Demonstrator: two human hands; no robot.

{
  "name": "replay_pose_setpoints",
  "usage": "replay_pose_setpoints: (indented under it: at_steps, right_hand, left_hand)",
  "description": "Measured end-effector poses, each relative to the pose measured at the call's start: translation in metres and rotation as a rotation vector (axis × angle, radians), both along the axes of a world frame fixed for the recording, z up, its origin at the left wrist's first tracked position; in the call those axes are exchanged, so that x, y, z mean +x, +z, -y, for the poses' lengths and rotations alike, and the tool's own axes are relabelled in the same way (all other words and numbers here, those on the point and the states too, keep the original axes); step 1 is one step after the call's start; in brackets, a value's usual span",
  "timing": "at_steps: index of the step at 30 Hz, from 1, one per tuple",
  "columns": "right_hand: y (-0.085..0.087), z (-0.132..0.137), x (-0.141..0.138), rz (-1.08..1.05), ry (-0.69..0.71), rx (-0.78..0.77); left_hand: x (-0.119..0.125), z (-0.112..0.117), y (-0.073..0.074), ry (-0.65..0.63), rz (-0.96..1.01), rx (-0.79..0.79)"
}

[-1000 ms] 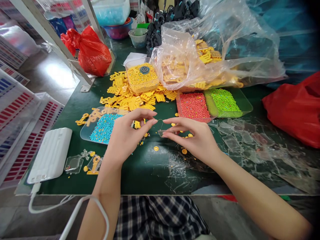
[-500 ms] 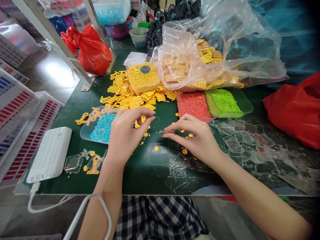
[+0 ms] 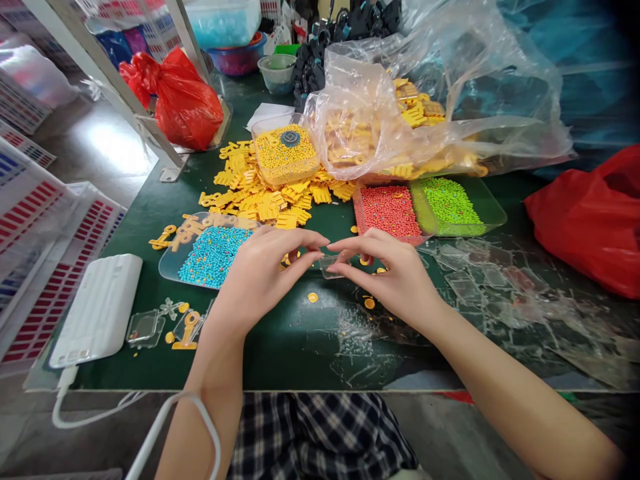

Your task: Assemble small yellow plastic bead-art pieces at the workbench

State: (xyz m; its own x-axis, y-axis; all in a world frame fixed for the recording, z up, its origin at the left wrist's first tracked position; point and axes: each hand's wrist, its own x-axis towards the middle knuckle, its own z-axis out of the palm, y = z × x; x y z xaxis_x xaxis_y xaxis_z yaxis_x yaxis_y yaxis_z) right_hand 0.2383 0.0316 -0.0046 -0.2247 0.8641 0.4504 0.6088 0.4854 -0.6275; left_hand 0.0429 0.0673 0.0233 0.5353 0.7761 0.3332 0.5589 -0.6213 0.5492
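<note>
My left hand [image 3: 265, 273] and my right hand [image 3: 390, 273] meet over the middle of the green table [image 3: 300, 340]. Both pinch a small clear plastic piece [image 3: 330, 265] between thumb and fingertips. Loose yellow discs [image 3: 313, 297] lie on the table just below the hands. A tray of blue beads [image 3: 210, 253] sits by my left hand. Trays of red beads [image 3: 387, 210] and green beads [image 3: 447, 200] sit behind my right hand. A pile of yellow key-shaped parts [image 3: 260, 193] and a tub of yellow beads [image 3: 285, 153] lie further back.
A white power bank [image 3: 97, 310] with its cable lies front left, beside clear pieces and yellow keys [image 3: 170, 327]. Clear plastic pieces [image 3: 490, 280] litter the right side. A clear bag of yellow parts [image 3: 425, 113], red bags [image 3: 185, 107] and striped crates [image 3: 45, 247] surround the table.
My left hand pulled back to the left, then returned toward the right hand. Both hands now pinch the clear piece together, slightly lower and closer.
</note>
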Motion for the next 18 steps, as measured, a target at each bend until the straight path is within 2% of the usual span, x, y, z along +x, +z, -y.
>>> replay_pose_setpoints:
  at_steps: [6, 18]
  right_hand:
    - [0.0007, -0.0001, 0.0004, 0.043, 0.049, 0.034]
    - [0.0055, 0.0010, -0.0006, 0.143, 0.113, -0.010]
  left_hand:
    - [-0.0013, -0.0010, -0.0008, -0.052, 0.004, 0.023]
    - [-0.0011, -0.0003, -0.0009, -0.085, -0.006, -0.021]
